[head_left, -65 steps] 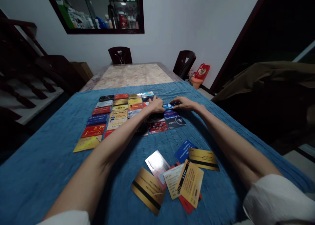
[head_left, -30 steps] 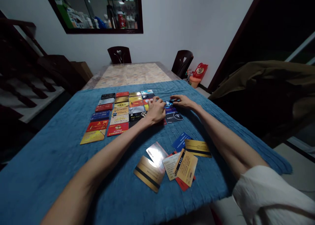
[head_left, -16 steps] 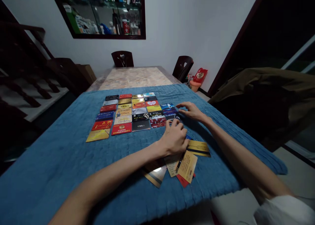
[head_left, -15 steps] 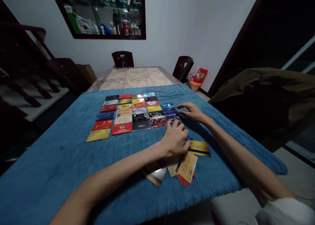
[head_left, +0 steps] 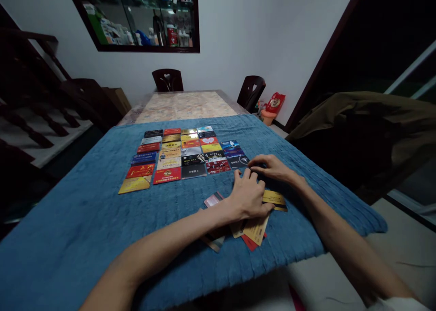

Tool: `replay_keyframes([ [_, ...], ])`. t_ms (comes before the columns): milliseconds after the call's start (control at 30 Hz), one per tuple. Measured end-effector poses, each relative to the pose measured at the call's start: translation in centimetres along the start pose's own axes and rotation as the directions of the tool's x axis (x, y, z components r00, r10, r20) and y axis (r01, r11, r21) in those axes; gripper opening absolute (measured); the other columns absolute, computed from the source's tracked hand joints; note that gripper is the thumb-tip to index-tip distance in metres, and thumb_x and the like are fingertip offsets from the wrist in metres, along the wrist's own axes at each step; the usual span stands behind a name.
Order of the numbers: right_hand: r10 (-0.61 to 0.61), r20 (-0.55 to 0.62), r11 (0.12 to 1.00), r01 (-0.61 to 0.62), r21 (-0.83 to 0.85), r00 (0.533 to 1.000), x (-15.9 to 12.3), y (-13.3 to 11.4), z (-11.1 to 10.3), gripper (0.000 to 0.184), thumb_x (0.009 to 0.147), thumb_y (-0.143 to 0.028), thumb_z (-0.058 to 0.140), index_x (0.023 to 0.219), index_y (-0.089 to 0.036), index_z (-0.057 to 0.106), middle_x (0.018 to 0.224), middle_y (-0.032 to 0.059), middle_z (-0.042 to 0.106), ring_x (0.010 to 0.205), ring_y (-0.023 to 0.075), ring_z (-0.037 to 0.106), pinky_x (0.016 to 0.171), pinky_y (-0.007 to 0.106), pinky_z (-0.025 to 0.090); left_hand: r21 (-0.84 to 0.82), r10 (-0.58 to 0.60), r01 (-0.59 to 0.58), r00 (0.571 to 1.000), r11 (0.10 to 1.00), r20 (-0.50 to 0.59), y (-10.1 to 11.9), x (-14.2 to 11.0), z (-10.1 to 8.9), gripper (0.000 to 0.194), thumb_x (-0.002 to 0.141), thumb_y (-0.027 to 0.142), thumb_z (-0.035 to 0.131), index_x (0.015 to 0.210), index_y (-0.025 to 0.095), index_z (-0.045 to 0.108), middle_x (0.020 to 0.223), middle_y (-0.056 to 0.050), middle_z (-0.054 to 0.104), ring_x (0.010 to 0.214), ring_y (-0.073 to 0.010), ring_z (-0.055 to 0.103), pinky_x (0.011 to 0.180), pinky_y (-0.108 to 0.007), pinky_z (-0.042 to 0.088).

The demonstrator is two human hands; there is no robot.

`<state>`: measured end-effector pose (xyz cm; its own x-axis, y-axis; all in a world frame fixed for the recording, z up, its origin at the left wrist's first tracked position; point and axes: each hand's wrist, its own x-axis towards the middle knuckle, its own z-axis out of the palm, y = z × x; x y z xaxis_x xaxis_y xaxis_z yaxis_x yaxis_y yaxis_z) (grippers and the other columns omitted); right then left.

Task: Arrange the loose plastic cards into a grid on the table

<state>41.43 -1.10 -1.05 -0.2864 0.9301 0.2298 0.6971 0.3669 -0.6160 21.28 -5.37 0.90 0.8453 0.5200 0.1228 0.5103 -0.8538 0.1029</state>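
Note:
Bank-style plastic cards lie face up in columns on a blue cloth, among them a black card (head_left: 237, 161) at the near right end and a blue card (head_left: 230, 146) above it. My right hand (head_left: 270, 168) rests beside the black card's right corner, fingers bent and slightly apart, no card visible in them. Close by, my left hand (head_left: 248, 195) is spread palm down, fingertips on the cloth just below the black card. Beneath its palm and wrist are loose cards: a gold card (head_left: 275, 198), a tan card (head_left: 256, 230), a red card (head_left: 250, 243) and a pinkish card (head_left: 213, 199). The forearm covers part of them.
The blue cloth (head_left: 85, 202) covers the near part of a marble-patterned table (head_left: 184, 104). Dark chairs (head_left: 168, 80) stand at the far end. A brown cloth (head_left: 368, 109) drapes over something on the right, and a stair railing (head_left: 30, 129) runs along the left.
My right hand has moved down from the blue card to below the black card's corner. My left hand has shifted slightly down and right, its fingers off the black card, uncovering the pinkish card.

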Motion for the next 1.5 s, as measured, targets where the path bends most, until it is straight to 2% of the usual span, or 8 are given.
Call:
replay_keyframes([
  [333,0.015,0.01,1.0,-0.015,0.015,1.0,-0.8,-1.0,0.3,0.027,0.087,-0.04,0.062,0.097,-0.021,0.078,0.1,0.0078,0.077,0.094,0.0252,0.068,0.089,0.038,0.052,-0.014,-0.082,0.083,0.996,0.996,0.015,-0.8,-0.2,-0.6,0.041,0.089,0.048,0.059,0.111,0.015,0.067,0.124,-0.019,0.06,0.121,-0.0363,0.046,0.101,-0.059,0.039],
  [600,-0.033,0.068,0.999,0.035,-0.034,0.997,-1.3,-2.1,0.5,0.024,0.086,-0.036,0.062,0.097,-0.021,0.077,0.098,0.0078,0.075,0.093,0.0247,0.067,0.087,0.038,0.05,0.037,-0.179,0.179,0.984,0.983,-0.003,-3.2,-0.4,-1.0,0.041,0.091,0.046,0.056,0.111,0.012,0.068,0.122,-0.021,0.06,0.121,-0.0389,0.047,0.099,-0.06,0.041],
  [733,-0.07,0.107,0.996,0.075,-0.048,0.992,-1.4,-2.4,0.5,0.026,0.084,-0.041,0.067,0.1,-0.023,0.076,0.098,0.0068,0.072,0.093,0.0243,0.064,0.088,0.038,0.048,0.046,-0.21,0.209,0.978,0.977,0.021,-4.5,-0.6,-1.6,0.039,0.092,0.047,0.056,0.107,0.013,0.069,0.121,-0.02,0.061,0.121,-0.0385,0.049,0.1,-0.06,0.041],
  [800,-0.088,0.116,0.995,0.093,-0.042,0.989,-1.4,-2.5,0.5,0.03,0.082,-0.045,0.069,0.101,-0.023,0.076,0.098,0.0069,0.071,0.094,0.0244,0.062,0.089,0.038,0.047,0.034,-0.183,0.182,0.982,0.983,0.037,-5.1,-0.7,-1.9,0.036,0.091,0.045,0.058,0.106,0.013,0.068,0.121,-0.02,0.062,0.121,-0.0377,0.049,0.1,-0.058,0.042],
  [1000,-0.069,0.202,0.995,0.081,-0.056,0.977,-1.7,-2.3,0.1,0.047,0.074,-0.049,0.079,0.114,-0.024,0.073,0.103,0.0056,0.066,0.099,0.0247,0.059,0.091,0.039,0.045,-0.077,0.046,-0.039,0.996,0.996,0.082,-5.8,-0.8,-2.2,0.025,0.087,0.025,0.06,0.111,0.018,0.066,0.123,-0.014,0.064,0.126,-0.0345,0.046,0.099,-0.054,0.043],
  [1100,-0.041,0.251,0.994,0.064,-0.085,0.967,-1.9,-2.2,-0.1,0.056,0.072,-0.049,0.081,0.121,-0.026,0.069,0.107,0.0053,0.063,0.102,0.0251,0.056,0.093,0.04,0.045,-0.111,0.07,-0.059,0.992,0.992,0.104,-6.0,-0.8,-2.2,0.025,0.087,0.022,0.059,0.111,0.018,0.065,0.121,-0.013,0.065,0.124,-0.0332,0.047,0.097,-0.052,0.043],
  [1233,-0.037,0.296,0.992,0.07,-0.101,0.954,-2.1,-2.1,-0.3,0.06,0.072,-0.046,0.082,0.125,-0.025,0.066,0.111,0.0062,0.061,0.106,0.0265,0.054,0.097,0.042,0.043,-0.094,0.079,-0.066,0.988,0.993,0.136,-6.4,-0.8,-2.4,0.014,0.087,0.023,0.061,0.098,0.017,0.067,0.115,-0.012,0.066,0.12,-0.0315,0.049,0.096,-0.049,0.043],
  [1500,-0.05,0.286,0.993,0.079,-0.092,0.957,-1.9,-2.6,-0.2,0.05,0.075,-0.046,0.079,0.119,-0.024,0.071,0.112,0.0073,0.065,0.106,0.0268,0.057,0.097,0.042,0.044,-0.039,0.163,-0.159,0.975,0.987,0.15,-7.4,-1.0,-2.9,0.01,0.088,0.021,0.058,0.086,0.017,0.067,0.103,-0.01,0.066,0.11,-0.028,0.054,0.092,-0.042,0.043],
])
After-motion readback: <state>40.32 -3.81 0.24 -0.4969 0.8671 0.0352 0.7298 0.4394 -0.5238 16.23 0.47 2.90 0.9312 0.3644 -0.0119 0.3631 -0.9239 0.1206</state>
